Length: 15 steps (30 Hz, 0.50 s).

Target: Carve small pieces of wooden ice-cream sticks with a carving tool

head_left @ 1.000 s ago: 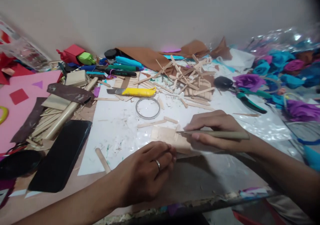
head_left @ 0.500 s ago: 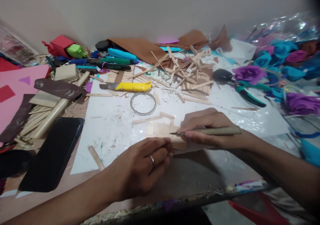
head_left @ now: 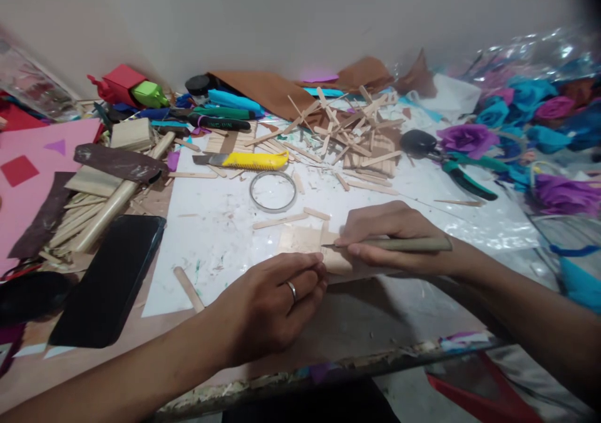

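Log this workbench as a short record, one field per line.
Left hand: fingertips at the near edge of the flat wood piece; ring on one finger
Right hand: grips a slim pointed tool, tip at the wood piece
Surface: white sheet
Beyond the hands: round band, yellow cutter with blade out, heap of wooden sticks
Left side: black phone
Right side: green-handled tool, purple paper flower

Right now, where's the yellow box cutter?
In the head view, the yellow box cutter lies left of centre, just beyond the ring-shaped roll, with the loose pile of wooden sticks to its right.
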Tool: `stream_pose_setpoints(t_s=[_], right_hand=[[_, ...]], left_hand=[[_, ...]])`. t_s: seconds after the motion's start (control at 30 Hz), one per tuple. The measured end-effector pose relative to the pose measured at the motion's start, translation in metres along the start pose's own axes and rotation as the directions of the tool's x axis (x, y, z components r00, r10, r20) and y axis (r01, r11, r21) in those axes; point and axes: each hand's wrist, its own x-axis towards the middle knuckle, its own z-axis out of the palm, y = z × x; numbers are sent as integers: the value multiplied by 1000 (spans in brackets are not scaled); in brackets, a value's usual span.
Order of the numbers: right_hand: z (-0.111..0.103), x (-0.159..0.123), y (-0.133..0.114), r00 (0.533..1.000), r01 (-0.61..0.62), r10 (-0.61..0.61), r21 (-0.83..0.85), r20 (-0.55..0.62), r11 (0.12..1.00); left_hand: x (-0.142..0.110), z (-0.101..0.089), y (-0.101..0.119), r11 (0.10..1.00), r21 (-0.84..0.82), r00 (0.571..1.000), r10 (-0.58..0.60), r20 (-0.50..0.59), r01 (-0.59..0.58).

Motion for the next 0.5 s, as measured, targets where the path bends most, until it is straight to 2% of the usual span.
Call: stream_pose_setpoints(t_s=[0.1, 0.2, 0.27, 0.4, 0.47, 0.5], right_hand=[[0, 2, -5, 999, 16, -15, -37, 36, 999], [0, 5, -12, 998, 25, -22, -54, 58, 998], [0, 7, -17, 997, 31, -26, -76, 66, 997], [-1, 17, -30, 995, 4, 14, -179, 102, 984], [-2, 22, -34, 988, -30, 62, -215, 144, 976], [-2, 25, -36, 984, -51, 85, -217, 153, 975]], left_hand=[[1, -1, 1, 1000, -18, 1000, -19, 9, 19], [3, -3, 2, 987, -105, 991, -129, -20, 126], [6, -5, 3, 982, -120, 987, -152, -54, 145], [20, -18, 18, 995, -55, 979, -96, -180, 87], [36, -30, 31, 1000, -20, 958, -10, -286, 4], [46, -36, 37, 999, 1, 964, 40, -264, -42]])
